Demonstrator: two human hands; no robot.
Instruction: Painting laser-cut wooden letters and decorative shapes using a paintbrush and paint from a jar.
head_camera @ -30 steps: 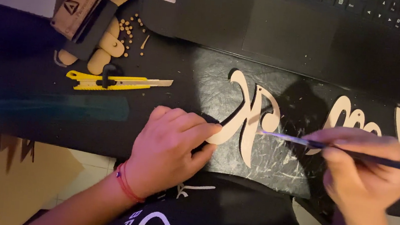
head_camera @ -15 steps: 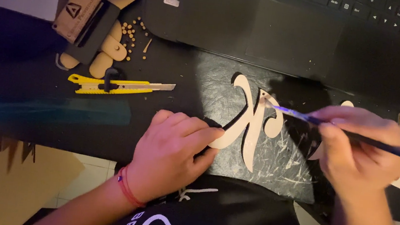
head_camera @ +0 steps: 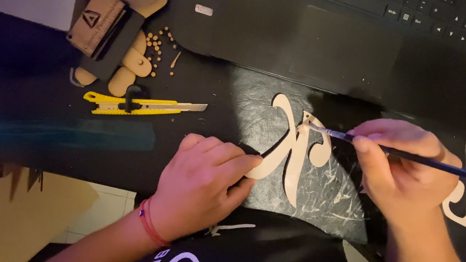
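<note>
two hands [head_camera: 202,188], one brush [head_camera: 413,157]

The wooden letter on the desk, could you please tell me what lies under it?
The wooden letter lies on a crinkled black plastic sheet. The left hand covers its lower left tip, and the surface beneath the sheet is hidden.
</note>
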